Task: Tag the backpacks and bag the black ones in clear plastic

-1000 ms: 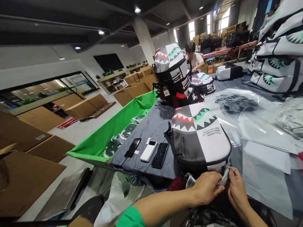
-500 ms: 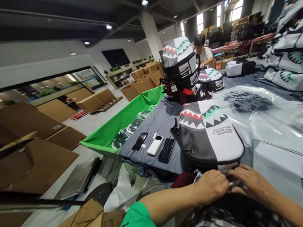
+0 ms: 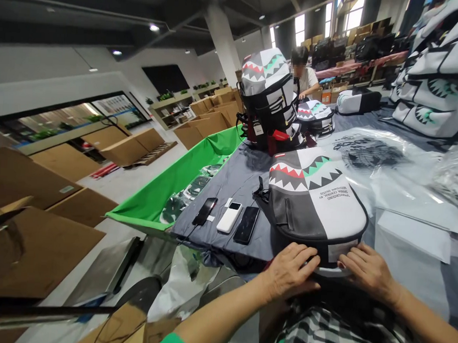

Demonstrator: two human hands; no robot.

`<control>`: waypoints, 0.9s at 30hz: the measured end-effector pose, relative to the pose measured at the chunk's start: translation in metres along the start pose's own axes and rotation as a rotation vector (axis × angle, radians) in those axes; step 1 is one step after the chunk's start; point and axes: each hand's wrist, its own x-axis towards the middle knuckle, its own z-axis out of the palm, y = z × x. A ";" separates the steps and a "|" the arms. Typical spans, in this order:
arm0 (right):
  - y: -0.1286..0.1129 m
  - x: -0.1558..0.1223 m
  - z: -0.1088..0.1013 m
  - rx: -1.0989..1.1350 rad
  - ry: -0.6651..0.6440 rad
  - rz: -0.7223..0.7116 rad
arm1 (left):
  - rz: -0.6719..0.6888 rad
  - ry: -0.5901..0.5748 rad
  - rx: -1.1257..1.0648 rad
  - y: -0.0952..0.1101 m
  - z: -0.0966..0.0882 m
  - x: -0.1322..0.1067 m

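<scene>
"As the shark-mouth backpack (image 3: 321, 214) lies on the bench (image 3: 219, 243), what's the pose?"
"Left hand (image 3: 291, 271), right hand (image 3: 373, 274): fingers half-curled at its near edge; whether either grip pinches anything, I can't tell."

grey, white, black backpack (image 3: 318, 199)

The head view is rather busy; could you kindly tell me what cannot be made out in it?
In the head view:
Shark-mouth backpack: its back, hidden by its own body.
Left hand and right hand: anything pinched, hidden by curled fingers.
White power bank: its screen reading, too small.
White tag: its print, too small.
Stacked backpacks: cut off by the right edge.
</scene>
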 end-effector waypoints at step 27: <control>-0.048 -0.022 -0.046 0.934 0.046 1.407 | -0.256 -0.323 -0.456 0.042 0.006 0.057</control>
